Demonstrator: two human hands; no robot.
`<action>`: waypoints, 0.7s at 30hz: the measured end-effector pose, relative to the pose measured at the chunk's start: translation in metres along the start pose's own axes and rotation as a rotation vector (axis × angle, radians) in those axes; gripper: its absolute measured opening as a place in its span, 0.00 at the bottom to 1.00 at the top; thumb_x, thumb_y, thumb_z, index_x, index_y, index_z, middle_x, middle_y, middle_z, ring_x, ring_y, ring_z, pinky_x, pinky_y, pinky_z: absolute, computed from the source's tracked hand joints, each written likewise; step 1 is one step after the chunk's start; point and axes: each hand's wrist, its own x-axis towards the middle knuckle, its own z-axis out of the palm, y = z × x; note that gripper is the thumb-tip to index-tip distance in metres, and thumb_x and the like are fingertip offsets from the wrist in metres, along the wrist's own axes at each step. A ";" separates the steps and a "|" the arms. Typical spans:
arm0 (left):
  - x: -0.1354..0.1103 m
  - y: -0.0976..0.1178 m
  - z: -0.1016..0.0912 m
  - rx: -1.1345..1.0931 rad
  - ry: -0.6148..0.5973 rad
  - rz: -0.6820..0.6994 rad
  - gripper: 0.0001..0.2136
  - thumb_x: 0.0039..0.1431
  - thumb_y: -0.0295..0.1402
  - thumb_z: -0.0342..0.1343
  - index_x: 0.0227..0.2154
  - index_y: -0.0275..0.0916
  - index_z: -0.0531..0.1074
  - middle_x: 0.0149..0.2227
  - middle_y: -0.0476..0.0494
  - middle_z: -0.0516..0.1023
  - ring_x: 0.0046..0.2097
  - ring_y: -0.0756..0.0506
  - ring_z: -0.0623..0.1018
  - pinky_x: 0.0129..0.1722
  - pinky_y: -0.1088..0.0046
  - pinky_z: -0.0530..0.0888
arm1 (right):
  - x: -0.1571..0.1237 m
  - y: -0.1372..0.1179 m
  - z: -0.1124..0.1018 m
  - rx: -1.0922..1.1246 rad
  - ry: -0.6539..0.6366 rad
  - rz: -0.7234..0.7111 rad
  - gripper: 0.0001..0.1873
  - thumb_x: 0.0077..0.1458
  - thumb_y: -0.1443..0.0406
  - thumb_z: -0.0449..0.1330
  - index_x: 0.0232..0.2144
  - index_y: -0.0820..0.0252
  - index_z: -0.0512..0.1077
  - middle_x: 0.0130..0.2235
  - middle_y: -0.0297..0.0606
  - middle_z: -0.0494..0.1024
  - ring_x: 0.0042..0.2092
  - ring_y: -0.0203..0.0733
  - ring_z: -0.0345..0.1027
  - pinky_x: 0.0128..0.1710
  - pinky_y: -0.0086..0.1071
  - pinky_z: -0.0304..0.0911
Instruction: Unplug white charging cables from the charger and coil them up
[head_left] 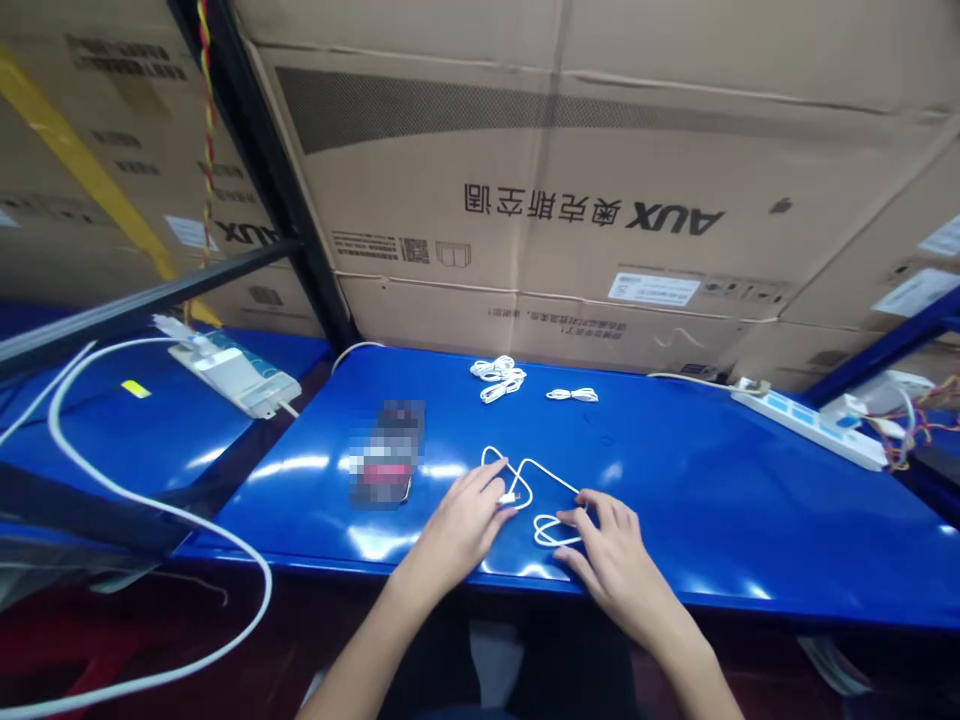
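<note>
White charging cable [519, 474] lying loose on blue bench [720, 490]; left hand [459, 525] curled by its plug [510, 497], grip unclear; right hand [609, 560] open on loop; two bundled cables [497, 380] at 12 o'clock

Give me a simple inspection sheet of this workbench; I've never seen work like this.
Surface: glossy blue bench.
Job's things: white cable lying in loops between both hands, its plug beside the left hand.
Clutter: coiled white cable, small white cable bundle, pixelated object.
Hands: left hand at the plug; right hand with fingertips at a loop.
Cables: power strip at back right; thick white cable on the left.
Surroundings: AUX cardboard cartons behind; black shelf post.
</note>
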 end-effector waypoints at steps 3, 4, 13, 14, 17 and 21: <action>-0.001 0.005 0.001 -0.037 -0.009 0.002 0.04 0.67 0.25 0.53 0.37 0.39 0.71 0.53 0.39 0.76 0.56 0.40 0.75 0.56 0.58 0.75 | 0.008 -0.005 0.006 -0.081 0.017 -0.022 0.21 0.71 0.50 0.47 0.42 0.57 0.72 0.54 0.51 0.71 0.56 0.58 0.65 0.53 0.52 0.63; -0.002 0.006 0.001 -0.051 -0.013 0.006 0.06 0.66 0.23 0.52 0.38 0.39 0.71 0.50 0.40 0.77 0.53 0.41 0.76 0.53 0.61 0.76 | 0.012 -0.006 0.007 -0.110 0.010 -0.015 0.21 0.71 0.50 0.47 0.41 0.58 0.71 0.52 0.51 0.72 0.54 0.57 0.67 0.51 0.51 0.64; -0.016 0.012 -0.003 -0.210 -0.014 0.069 0.17 0.59 0.15 0.43 0.34 0.40 0.73 0.42 0.43 0.80 0.45 0.43 0.78 0.43 0.69 0.76 | 0.045 -0.010 0.020 -0.251 0.049 0.134 0.23 0.73 0.60 0.43 0.63 0.63 0.63 0.44 0.50 0.75 0.40 0.53 0.74 0.34 0.39 0.68; -0.017 0.013 -0.003 -0.222 -0.010 0.077 0.16 0.60 0.15 0.43 0.33 0.40 0.73 0.42 0.43 0.80 0.45 0.44 0.78 0.43 0.69 0.76 | 0.046 -0.011 0.022 -0.263 0.052 0.142 0.24 0.73 0.61 0.42 0.65 0.63 0.61 0.43 0.50 0.75 0.38 0.52 0.74 0.32 0.38 0.67; -0.018 0.015 -0.005 -0.310 0.014 0.066 0.13 0.66 0.20 0.45 0.35 0.40 0.73 0.41 0.44 0.80 0.45 0.45 0.78 0.44 0.69 0.75 | 0.048 -0.015 0.026 -0.279 0.052 0.152 0.27 0.71 0.66 0.42 0.69 0.58 0.55 0.41 0.48 0.76 0.34 0.50 0.74 0.27 0.34 0.65; -0.016 0.014 -0.007 -0.544 0.094 -0.135 0.12 0.69 0.31 0.51 0.26 0.40 0.65 0.38 0.45 0.79 0.36 0.47 0.77 0.37 0.71 0.74 | 0.051 -0.023 0.024 -0.278 -0.024 0.193 0.29 0.68 0.69 0.47 0.68 0.49 0.60 0.43 0.46 0.76 0.34 0.47 0.75 0.26 0.32 0.63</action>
